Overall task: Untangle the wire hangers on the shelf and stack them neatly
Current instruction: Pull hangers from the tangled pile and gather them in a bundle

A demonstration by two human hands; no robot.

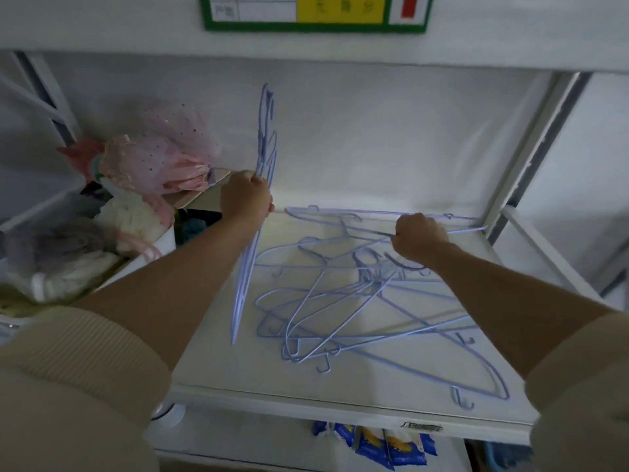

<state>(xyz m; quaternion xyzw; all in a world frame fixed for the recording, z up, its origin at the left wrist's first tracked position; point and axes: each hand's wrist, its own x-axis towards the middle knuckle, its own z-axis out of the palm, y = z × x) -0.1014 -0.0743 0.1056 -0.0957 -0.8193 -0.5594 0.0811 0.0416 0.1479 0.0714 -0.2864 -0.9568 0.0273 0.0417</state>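
Observation:
Several pale blue wire hangers lie in a tangled heap [357, 301] on the white shelf board [211, 366]. My left hand [245, 199] is closed around a bunch of gathered hangers [263, 144] held edge-on and upright at the heap's left side, their lower ends reaching the board. My right hand [419, 237] is closed on one hanger [360, 212] at the back of the shelf, lying flat along the rear edge. Its hook end is hidden by my fist.
A white bin [149, 247] of pink and white fabric stands left of the board, with a pink tulle bundle [160, 158] above it. A metal frame post [531, 148] rises at the right. Blue packets [377, 444] lie on the lower shelf.

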